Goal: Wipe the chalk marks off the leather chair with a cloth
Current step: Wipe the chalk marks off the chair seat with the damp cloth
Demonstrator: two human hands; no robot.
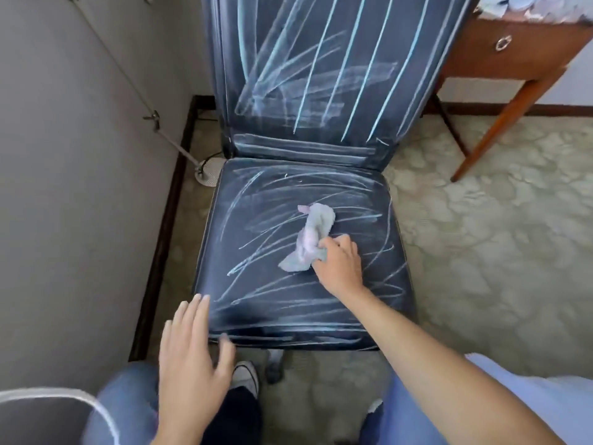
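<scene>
The right hand [337, 263] grips a crumpled cloth [309, 239] on the middle of the seat, bunched probably to press into the leather. The left hand [192, 351] hovers spread and empty by the chair's [298, 175] front edge, perhaps to steady it. Pale chalk marks [321, 85] streak the dark seat and back.

This is a room in a home, a lived-in corner rather than a workplace. A dark leather chair [301, 252] stands on pale patterned carpet [487, 239] between a plain grey wall [80, 187] with dark skirting and a wooden side table [513, 56] with slanted legs and a ring-pull drawer. Crumpled pale fabric is piled on the table's top, and a slim rod on a round base [208, 175] leans by the wall.
</scene>
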